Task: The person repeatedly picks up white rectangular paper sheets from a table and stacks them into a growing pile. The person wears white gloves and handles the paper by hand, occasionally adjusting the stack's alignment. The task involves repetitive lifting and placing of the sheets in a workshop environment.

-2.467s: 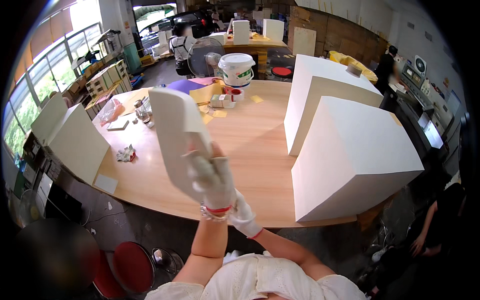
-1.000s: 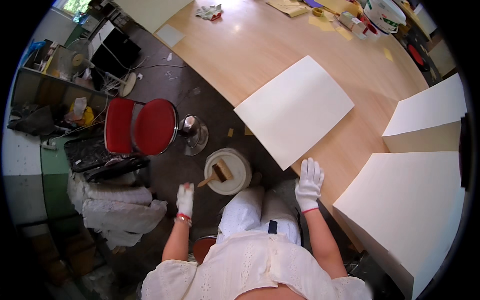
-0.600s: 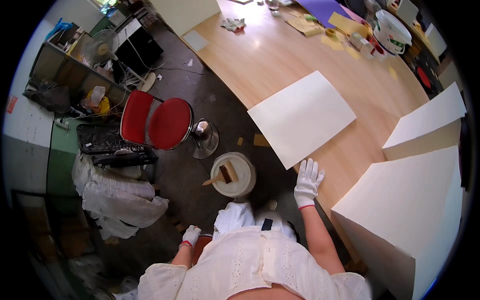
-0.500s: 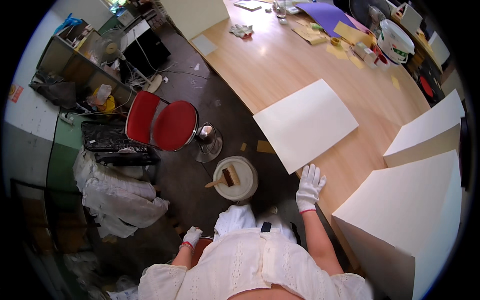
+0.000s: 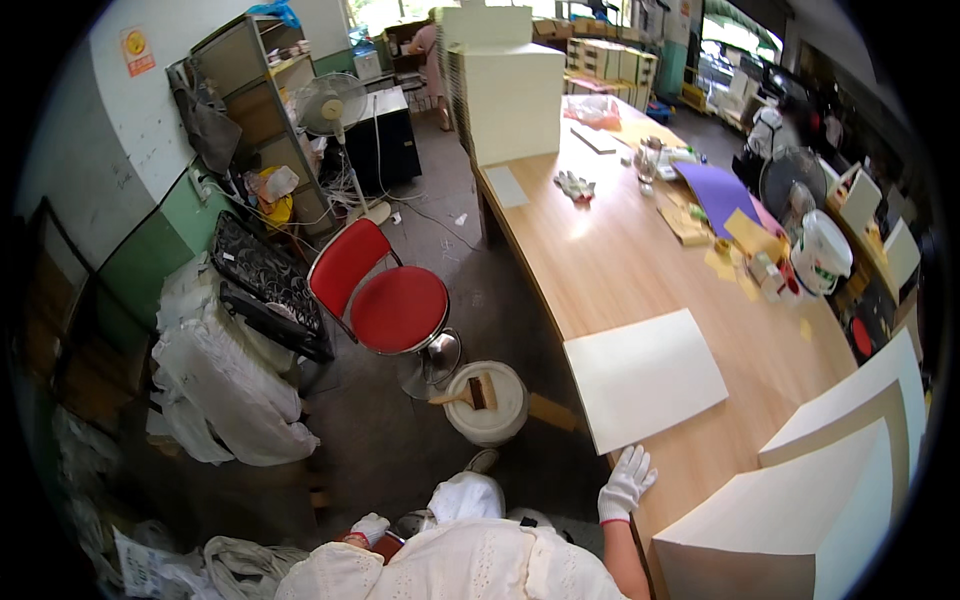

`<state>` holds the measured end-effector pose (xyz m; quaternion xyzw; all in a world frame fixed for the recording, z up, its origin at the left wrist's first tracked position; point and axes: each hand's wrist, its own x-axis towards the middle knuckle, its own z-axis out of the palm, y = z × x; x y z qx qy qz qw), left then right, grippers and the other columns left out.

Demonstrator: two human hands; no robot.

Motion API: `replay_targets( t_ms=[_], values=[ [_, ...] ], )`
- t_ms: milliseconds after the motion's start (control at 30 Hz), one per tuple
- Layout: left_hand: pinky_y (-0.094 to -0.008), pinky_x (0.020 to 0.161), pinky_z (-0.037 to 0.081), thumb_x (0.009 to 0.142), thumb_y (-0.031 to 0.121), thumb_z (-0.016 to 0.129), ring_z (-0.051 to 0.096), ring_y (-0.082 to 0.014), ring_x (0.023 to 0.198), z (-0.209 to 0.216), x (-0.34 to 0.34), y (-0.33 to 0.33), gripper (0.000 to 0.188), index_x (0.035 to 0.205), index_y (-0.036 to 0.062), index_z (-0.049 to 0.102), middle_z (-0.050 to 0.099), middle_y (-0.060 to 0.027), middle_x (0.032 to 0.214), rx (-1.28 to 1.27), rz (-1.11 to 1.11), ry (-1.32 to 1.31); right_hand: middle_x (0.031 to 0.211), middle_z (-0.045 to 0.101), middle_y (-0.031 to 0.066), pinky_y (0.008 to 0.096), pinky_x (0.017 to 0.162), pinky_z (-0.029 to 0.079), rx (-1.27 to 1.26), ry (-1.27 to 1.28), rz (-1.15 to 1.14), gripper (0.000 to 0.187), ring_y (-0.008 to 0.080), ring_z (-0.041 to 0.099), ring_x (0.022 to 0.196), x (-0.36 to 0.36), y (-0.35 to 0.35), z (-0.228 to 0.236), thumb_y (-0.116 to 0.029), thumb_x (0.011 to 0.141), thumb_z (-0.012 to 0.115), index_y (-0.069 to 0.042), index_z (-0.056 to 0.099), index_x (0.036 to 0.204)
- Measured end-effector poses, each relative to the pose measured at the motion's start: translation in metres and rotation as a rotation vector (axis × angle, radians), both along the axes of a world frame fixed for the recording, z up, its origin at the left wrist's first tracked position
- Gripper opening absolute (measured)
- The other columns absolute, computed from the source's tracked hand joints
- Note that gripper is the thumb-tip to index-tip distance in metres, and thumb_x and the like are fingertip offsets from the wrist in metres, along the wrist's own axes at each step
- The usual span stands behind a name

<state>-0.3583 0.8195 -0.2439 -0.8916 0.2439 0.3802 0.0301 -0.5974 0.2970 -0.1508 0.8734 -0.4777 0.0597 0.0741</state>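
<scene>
Right hand (image 5: 626,484), gloved, fingers spread, flat on table (image 5: 600,260) edge, grasping nothing; cream board (image 5: 645,378) just ahead, long axis running rightward; left hand (image 5: 370,527) low by the knees, well apart, grip indiscernible.

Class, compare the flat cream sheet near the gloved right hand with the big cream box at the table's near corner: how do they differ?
The cream sheet lies flat on the wooden table; the cream box stands tall. The sheet is thin, the box bulky. The right hand rests at the sheet's near edge, apart from the box. Both are plain cream.
</scene>
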Motion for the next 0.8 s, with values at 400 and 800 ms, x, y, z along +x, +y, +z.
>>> replay_targets(
  t_ms=[400, 800],
  values=[
    [-0.0442, 0.097, 0.043, 0.081, 0.040, 0.050, 0.054, -0.0380, 0.115, 0.094, 0.149, -0.030, 0.050, 0.116, 0.0061, 0.059, 0.057, -0.0217, 0.123, -0.067, 0.456, 0.079, 0.141, 0.035, 0.0227, 0.0504, 0.111, 0.019, 0.226, -0.215, -0.138, 0.084, 0.0390, 0.027, 0.133, 0.022, 0.042, 0.048, -0.018, 0.064, 0.075, 0.002, 0.037, 0.136],
    [-0.0366, 0.084, 0.048, 0.081, 0.011, 0.063, 0.062, -0.0288, 0.096, 0.137, 0.539, -0.027, 0.035, 0.113, 0.0017, 0.053, 0.064, -0.0164, 0.104, -0.831, 0.638, -0.310, 0.098, 0.064, 0.0066, 0.0270, 0.076, 0.049, 1.378, -0.678, -0.024, 0.038, 0.0122, 0.060, 0.086, 0.356, 0.191, -0.022, -0.023, 0.088, 0.060, 0.001, 0.058, 0.117]
  ],
)
